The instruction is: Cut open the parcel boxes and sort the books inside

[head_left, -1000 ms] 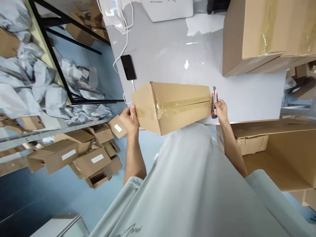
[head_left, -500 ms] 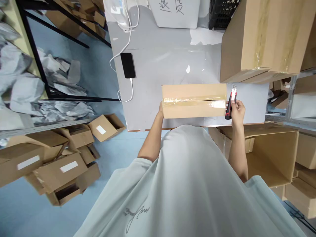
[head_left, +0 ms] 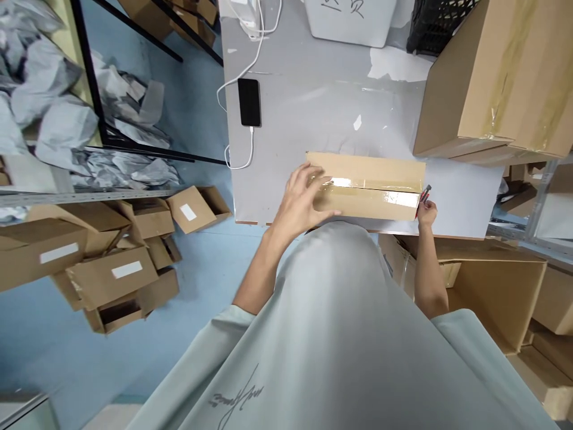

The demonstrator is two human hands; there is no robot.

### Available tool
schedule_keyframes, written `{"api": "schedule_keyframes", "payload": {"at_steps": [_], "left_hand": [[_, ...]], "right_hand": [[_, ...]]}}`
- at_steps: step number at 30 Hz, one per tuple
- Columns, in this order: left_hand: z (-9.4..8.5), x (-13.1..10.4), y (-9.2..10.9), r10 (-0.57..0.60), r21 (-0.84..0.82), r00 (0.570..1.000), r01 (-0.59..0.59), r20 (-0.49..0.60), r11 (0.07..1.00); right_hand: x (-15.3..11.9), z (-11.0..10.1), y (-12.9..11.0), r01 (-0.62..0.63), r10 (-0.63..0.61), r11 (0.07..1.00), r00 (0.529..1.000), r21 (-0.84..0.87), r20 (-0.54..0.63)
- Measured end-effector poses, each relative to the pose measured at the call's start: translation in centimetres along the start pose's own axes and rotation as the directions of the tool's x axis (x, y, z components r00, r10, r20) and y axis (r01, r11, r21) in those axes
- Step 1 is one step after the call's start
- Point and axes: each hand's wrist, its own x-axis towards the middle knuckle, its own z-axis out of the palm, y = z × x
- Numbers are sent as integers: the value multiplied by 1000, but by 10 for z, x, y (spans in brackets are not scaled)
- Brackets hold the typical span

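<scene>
A long cardboard box (head_left: pixel 367 206) lies near the front edge of the grey table (head_left: pixel 295 113), with shiny tape along its middle seam. Over its left end rests my left hand (head_left: pixel 302 197), fingers spread across the top and thumb along the near side. At the box's right end, my right hand (head_left: pixel 427 213) is closed around a red and black box cutter (head_left: pixel 425 194). The cutter touches or nearly touches that end; its blade cannot be made out.
A phone (head_left: pixel 249 103) on a white cable lies at the table's left. A large taped carton (head_left: pixel 492 89), a black crate (head_left: pixel 436 27) and a grey bin (head_left: pixel 351 24) stand at the back. An open carton (head_left: pixel 492 292) is below right; several boxes (head_left: pixel 107 275) lie on the floor at left.
My left hand has moved from the box's left side onto its top, fingers now spread. My right hand has turned the box cutter against the right end. The camera view has shifted.
</scene>
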Motion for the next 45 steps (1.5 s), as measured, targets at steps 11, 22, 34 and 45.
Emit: {"api": "schedule_keyframes", "payload": {"at_steps": [11, 22, 34, 45], "left_hand": [[8, 11, 5, 62, 157, 981, -91, 182, 983], [29, 10, 14, 112, 121, 973, -138, 200, 983], [44, -18, 39, 64, 384, 969, -154, 237, 910], [9, 2, 29, 160, 295, 978, -194, 136, 935]], "right_hand": [[-83, -70, -155, 667, -560, 706, 731, -237, 390], [-70, -24, -202, 823, -605, 501, 554, -267, 572], [-36, -22, -220, 914, -488, 284, 398, -290, 777], [-28, -15, -234, 906, -479, 251, 422, -341, 770]]}}
